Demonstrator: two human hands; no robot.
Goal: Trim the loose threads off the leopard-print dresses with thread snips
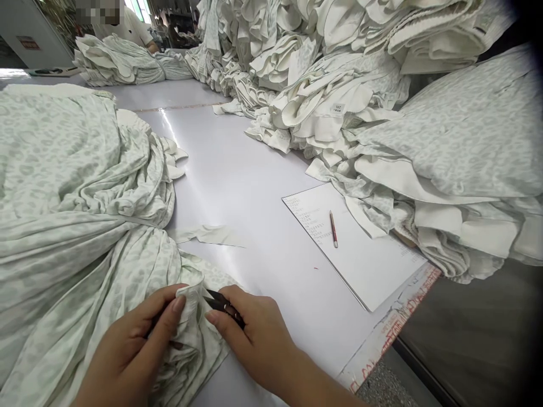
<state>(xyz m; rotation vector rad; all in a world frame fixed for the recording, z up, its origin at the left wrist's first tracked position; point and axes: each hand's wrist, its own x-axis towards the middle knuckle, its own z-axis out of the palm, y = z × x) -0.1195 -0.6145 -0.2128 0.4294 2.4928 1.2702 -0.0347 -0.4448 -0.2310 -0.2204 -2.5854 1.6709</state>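
Note:
At the lower middle, my left hand (139, 339) pinches an edge of pale green, leopard-patterned fabric (197, 333) between thumb and fingers. Close to its right, my right hand (258, 333) is closed around dark thread snips (224, 305). Their blades point left and touch or nearly touch the fabric; which, I cannot tell. The held piece belongs to a bunched, tied bundle of the same cloth (89, 249) that fills the left side of the table. Folds hide some of my left fingers.
A stack of paper (326, 254) with a pen (333, 229) on top lies right of centre. Large heaps of similar fabric (339, 102) cover the back and right. A fabric scrap (210, 235) is on the white table (263, 198). A person (127, 28) is at the far left.

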